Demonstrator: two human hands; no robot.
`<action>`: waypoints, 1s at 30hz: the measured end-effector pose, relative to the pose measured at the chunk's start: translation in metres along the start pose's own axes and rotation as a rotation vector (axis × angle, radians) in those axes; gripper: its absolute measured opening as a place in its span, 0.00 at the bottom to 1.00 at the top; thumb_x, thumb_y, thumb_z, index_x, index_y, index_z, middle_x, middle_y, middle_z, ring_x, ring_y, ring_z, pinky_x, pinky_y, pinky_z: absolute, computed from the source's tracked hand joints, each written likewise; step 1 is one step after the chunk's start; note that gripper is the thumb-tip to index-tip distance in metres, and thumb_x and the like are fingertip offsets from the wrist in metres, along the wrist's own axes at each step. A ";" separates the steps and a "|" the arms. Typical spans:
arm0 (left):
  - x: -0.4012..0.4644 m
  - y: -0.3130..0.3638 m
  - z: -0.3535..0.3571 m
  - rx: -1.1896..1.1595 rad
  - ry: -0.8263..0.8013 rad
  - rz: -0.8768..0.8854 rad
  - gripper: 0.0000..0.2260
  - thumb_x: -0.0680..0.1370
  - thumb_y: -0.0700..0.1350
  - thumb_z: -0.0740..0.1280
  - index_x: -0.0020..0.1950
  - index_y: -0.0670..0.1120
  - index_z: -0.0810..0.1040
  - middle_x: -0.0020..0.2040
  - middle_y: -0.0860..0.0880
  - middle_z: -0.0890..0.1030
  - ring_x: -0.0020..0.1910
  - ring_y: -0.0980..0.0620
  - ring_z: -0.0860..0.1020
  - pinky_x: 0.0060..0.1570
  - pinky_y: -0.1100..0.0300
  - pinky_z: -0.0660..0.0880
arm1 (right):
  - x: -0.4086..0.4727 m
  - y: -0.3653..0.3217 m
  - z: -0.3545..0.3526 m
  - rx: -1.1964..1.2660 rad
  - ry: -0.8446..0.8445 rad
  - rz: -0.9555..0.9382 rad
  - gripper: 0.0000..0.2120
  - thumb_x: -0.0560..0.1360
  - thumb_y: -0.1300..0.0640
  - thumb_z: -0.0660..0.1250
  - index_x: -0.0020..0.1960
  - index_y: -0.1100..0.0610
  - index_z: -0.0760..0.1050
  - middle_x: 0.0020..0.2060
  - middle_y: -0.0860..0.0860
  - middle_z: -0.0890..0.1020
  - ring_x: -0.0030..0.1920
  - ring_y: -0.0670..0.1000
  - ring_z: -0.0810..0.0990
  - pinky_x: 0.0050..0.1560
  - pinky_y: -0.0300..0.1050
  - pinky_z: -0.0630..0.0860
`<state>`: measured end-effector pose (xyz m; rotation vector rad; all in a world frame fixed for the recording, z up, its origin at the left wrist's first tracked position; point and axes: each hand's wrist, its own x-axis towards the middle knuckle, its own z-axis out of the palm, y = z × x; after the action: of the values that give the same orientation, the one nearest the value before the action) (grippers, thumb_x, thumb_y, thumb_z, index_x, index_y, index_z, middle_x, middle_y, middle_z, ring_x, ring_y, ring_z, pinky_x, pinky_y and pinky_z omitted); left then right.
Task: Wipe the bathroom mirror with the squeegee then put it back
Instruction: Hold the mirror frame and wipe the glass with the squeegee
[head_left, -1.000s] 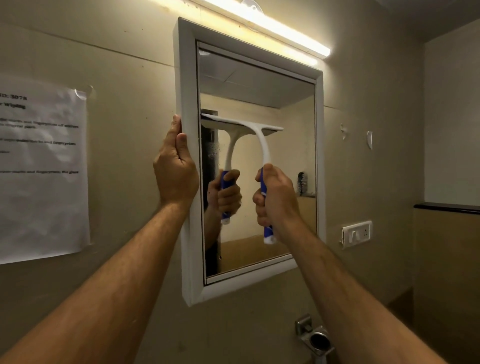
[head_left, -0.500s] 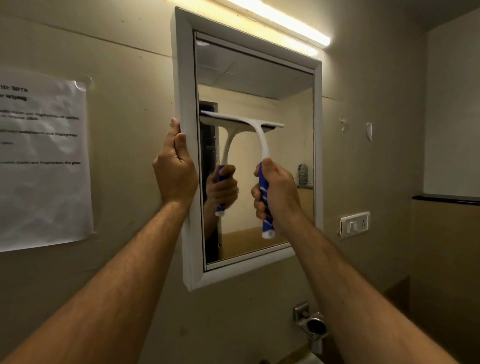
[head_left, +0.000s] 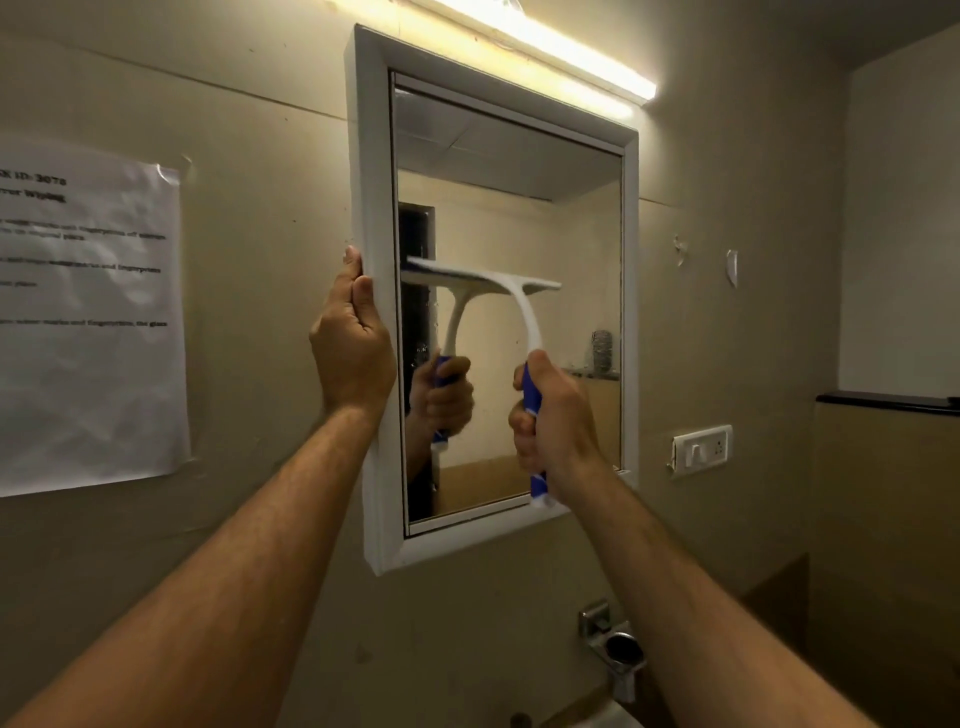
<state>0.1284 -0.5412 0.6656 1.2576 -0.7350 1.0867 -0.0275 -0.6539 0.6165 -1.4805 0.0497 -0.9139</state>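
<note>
The right hand is gripping the blue handle of the squeegee, fingers wrapped tightly round it, and is drawing it down the mirror: the white blade, near mid-height in both earlier frames, is now lying just below the middle of the glass, against its left half. The left hand is still clasping the mirror's white frame on its left edge, thumb along the front, at the same spot.
</note>
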 end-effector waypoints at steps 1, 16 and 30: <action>0.000 -0.002 0.000 -0.002 -0.003 -0.001 0.18 0.84 0.50 0.54 0.73 0.49 0.65 0.68 0.50 0.74 0.60 0.50 0.78 0.56 0.52 0.78 | 0.005 -0.007 0.003 0.009 0.015 0.004 0.19 0.80 0.41 0.54 0.44 0.55 0.71 0.24 0.48 0.68 0.21 0.46 0.62 0.22 0.38 0.61; -0.001 0.002 0.003 -0.001 0.033 0.021 0.17 0.84 0.47 0.54 0.72 0.46 0.67 0.69 0.49 0.73 0.65 0.53 0.74 0.62 0.61 0.73 | -0.019 0.045 -0.005 -0.107 0.010 -0.033 0.19 0.82 0.43 0.52 0.43 0.56 0.70 0.27 0.50 0.67 0.22 0.46 0.63 0.22 0.39 0.61; 0.000 -0.006 0.005 0.002 0.033 0.035 0.18 0.83 0.50 0.54 0.73 0.48 0.67 0.68 0.50 0.74 0.61 0.51 0.77 0.57 0.53 0.78 | -0.026 0.065 -0.010 -0.109 0.007 0.009 0.19 0.82 0.43 0.53 0.43 0.57 0.69 0.27 0.52 0.67 0.22 0.47 0.63 0.24 0.40 0.61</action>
<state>0.1346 -0.5454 0.6646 1.2292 -0.7338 1.1345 -0.0192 -0.6591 0.5466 -1.5765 0.1128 -0.9209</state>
